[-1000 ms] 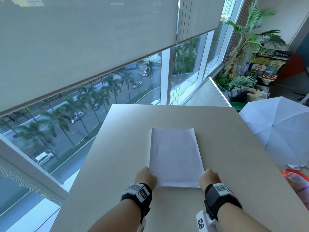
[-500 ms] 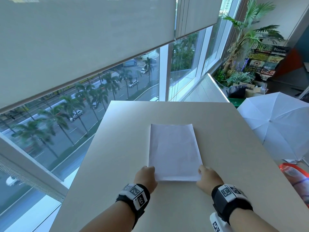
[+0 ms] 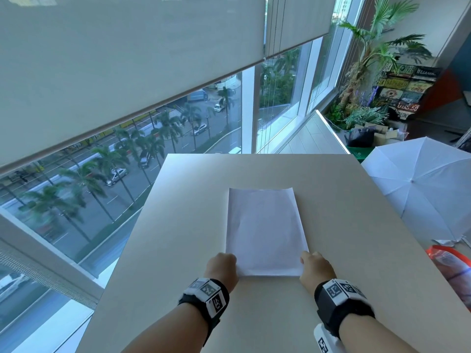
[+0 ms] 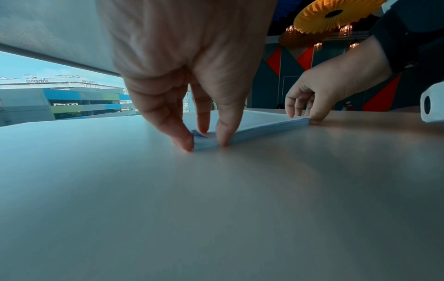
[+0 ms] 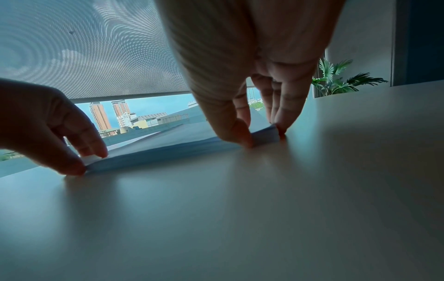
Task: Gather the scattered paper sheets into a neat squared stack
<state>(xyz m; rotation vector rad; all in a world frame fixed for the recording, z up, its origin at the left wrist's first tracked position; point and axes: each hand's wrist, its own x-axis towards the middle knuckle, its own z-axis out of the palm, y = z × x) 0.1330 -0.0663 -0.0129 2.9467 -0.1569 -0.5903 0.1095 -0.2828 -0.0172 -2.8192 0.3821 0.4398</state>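
Since a second ago the paper stack (image 3: pixel 265 231) has hardly been shifted on the table (image 3: pixel 356 212); the right hand (image 3: pixel 316 270) has been opened a little at the near right corner. The left hand (image 3: pixel 221 267) is seen pinching the near left corner, the right hand pinching its own. The white sheets lie flat and squared, one far corner slightly lifted. Bare tabletop surrounds the stack on every side.

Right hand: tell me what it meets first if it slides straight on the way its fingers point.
The right hand points along the paper stack's right edge, which it already touches. Beyond, only bare table shows up to its far edge; depth is hard to judge.
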